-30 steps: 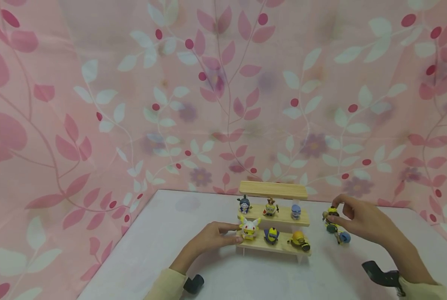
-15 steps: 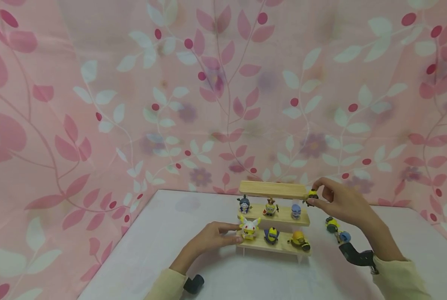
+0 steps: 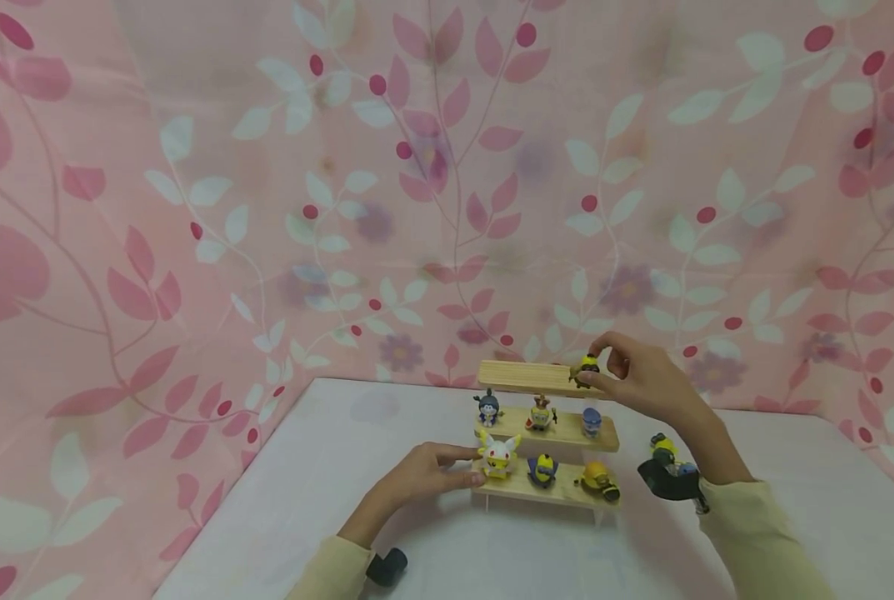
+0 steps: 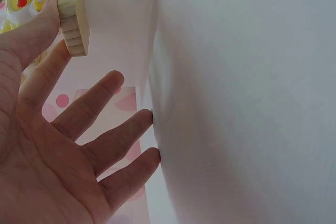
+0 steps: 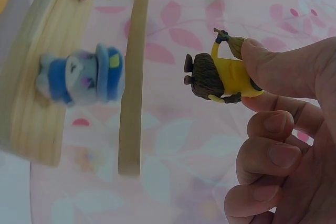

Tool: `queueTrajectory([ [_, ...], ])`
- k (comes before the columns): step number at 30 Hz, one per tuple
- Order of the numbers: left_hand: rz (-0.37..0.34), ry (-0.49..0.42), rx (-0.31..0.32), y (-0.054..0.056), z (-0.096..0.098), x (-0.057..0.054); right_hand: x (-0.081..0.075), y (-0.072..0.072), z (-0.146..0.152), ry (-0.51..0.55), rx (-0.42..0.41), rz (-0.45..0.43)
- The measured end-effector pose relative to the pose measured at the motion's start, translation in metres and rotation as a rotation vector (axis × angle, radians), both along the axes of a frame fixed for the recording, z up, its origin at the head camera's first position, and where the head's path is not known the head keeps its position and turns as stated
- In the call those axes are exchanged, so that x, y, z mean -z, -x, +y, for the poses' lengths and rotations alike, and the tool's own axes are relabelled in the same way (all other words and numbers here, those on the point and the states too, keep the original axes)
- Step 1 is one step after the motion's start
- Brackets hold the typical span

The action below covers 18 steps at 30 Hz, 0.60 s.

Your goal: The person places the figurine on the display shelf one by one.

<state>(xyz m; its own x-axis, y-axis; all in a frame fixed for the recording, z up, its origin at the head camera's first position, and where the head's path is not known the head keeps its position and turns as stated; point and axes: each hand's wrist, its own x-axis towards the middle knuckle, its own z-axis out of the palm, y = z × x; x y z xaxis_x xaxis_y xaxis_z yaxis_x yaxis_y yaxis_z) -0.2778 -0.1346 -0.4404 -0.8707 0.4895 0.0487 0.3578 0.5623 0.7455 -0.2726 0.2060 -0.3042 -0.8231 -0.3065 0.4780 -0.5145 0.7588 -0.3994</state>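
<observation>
- Right hand (image 3: 645, 379): thumb and index finger pinch the brown-and-yellow figurine (image 5: 231, 80), the other fingers curled in; its dark feet point at the shelf's top board, a gap between.
- Left hand (image 3: 422, 477): thumb and index finger pinch the lowest board's end, the remaining fingers spread.
- Display shelf (image 3: 525, 373): three tiers of pale, striped-grain wood between both hands, with a smooth, pale side panel (image 4: 118, 14) above the left hand's spread fingers.
- Lowest tier, outward from the left fingers: white-eared figure (image 3: 497, 461), caped yellow figure (image 3: 542, 471), rounded orange-topped figure (image 3: 600, 481).
- Middle tier, below the right fingers: blue-capped figure (image 3: 592, 422) nearest, then crowned figure (image 3: 540, 414) and dark-haired figure (image 3: 489, 408).
- Table (image 3: 289, 467): white, beneath both hands; a yellow-and-green figure (image 3: 664, 447) lies below the right hand.
- Pink cloth (image 3: 447, 208): leaf-printed, softly creased, behind both hands.
</observation>
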Motion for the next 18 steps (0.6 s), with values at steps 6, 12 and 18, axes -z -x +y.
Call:
queueTrajectory([
  [6, -0.009, -0.001, 0.000, -0.001, 0.000, -0.001, -0.003, 0.010, -0.013, 0.001, -0.017, -0.017],
  [12, 0.006, 0.003, 0.004, 0.000, -0.001, -0.001, -0.010, 0.019, -0.028, -0.037, -0.029, -0.046],
  [18, 0.006, 0.002, 0.010, 0.001, -0.001, 0.001, -0.015, 0.027, -0.043, -0.053, -0.044, -0.067],
])
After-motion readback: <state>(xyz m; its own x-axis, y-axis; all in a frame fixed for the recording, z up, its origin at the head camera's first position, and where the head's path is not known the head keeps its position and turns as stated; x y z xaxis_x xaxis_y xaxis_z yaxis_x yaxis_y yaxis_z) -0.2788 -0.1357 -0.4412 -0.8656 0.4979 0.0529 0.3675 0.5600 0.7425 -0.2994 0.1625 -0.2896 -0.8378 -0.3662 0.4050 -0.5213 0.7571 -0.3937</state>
